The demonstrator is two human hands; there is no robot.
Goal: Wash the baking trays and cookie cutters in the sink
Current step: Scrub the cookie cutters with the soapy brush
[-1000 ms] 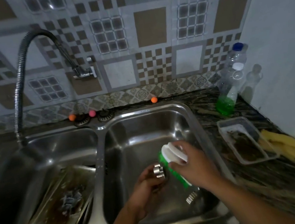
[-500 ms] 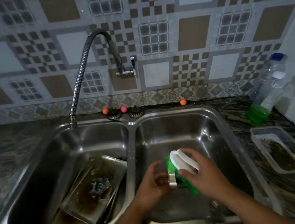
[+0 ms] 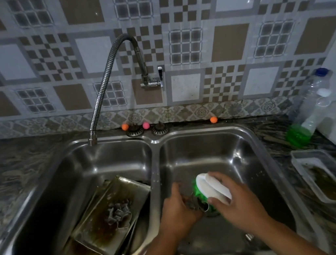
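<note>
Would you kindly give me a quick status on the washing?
Left hand grips cookie cutter over right basin. Right hand holds scrub brush against it. Baking trays wait, dirty, in left basin.

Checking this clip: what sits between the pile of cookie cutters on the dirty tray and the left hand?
In the head view, only the steel divider between the basins separates the cookie cutters from the left hand.
</note>
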